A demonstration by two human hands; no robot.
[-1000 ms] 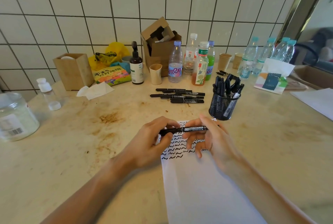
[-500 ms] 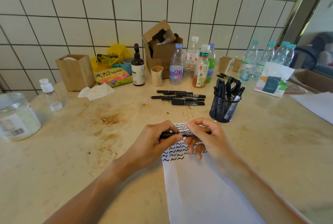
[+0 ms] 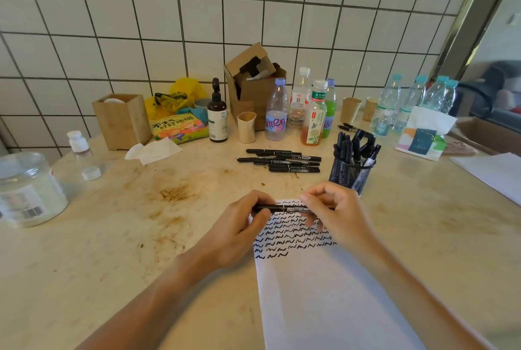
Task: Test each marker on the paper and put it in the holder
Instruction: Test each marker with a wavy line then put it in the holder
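Note:
A black marker (image 3: 290, 208) lies level between my two hands, just above the white paper (image 3: 324, 293). My left hand (image 3: 239, 230) grips its left end with curled fingers. My right hand (image 3: 335, 211) pinches the right part of its barrel. Rows of black squiggles cover the paper's top. Beyond the paper, several black markers (image 3: 282, 160) lie in a row on the table. To their right stands a black mesh holder (image 3: 351, 173) with several markers upright in it.
Along the tiled wall stand several bottles (image 3: 277, 113), paper cups (image 3: 246, 127), a cardboard box (image 3: 253, 82) and a wooden box (image 3: 122, 121). A clear jar (image 3: 28, 192) sits at the far left. More white paper (image 3: 493, 172) lies at the right edge.
Both hands have closed in a little on the marker and stay over the top of the paper. The marker keeps its level position; the view has shifted slightly.

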